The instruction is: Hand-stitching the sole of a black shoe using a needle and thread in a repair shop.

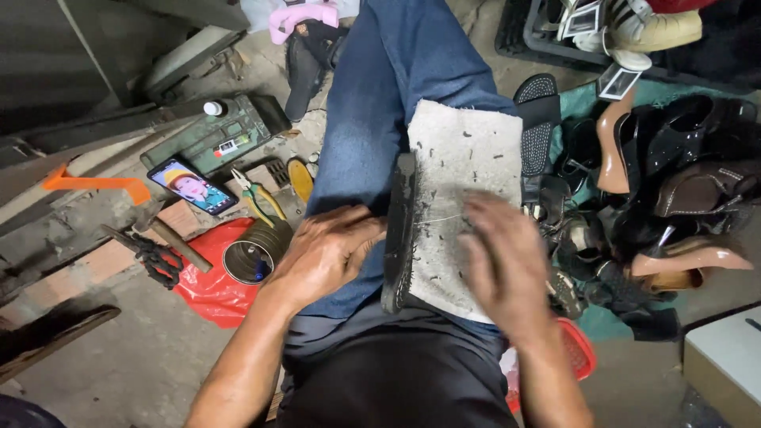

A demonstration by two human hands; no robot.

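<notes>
Far left on the concrete floor: an orange plastic strip (95, 183), a wooden-handled hammer (158, 232) and a lit smartphone (192, 185) leaning on a green metal box (226, 135). Beside them, yellow-handled pliers (260, 196) and an open round tin can (254, 255) on a crumpled red plastic bag (210, 289).

Centre, over the blue-jeaned thigh (396, 87): left hand (326, 252), fingers curled around the near end of a black shoe sole (399, 235), gripping it on edge along the lap. Just right of the sole, touching it, a dirty white cloth pad (460, 158) spread on the knee, flecked with dark scraps.

Right hand (499, 261) blurred above the pad's lower part; fingers loosely extended, palm down, a thin pale thread (440, 219) running between sole and fingertips; grip on it impossible to tell.

Far right: heap of dark and tan women's shoes (674, 198) on a green sheet.
</notes>
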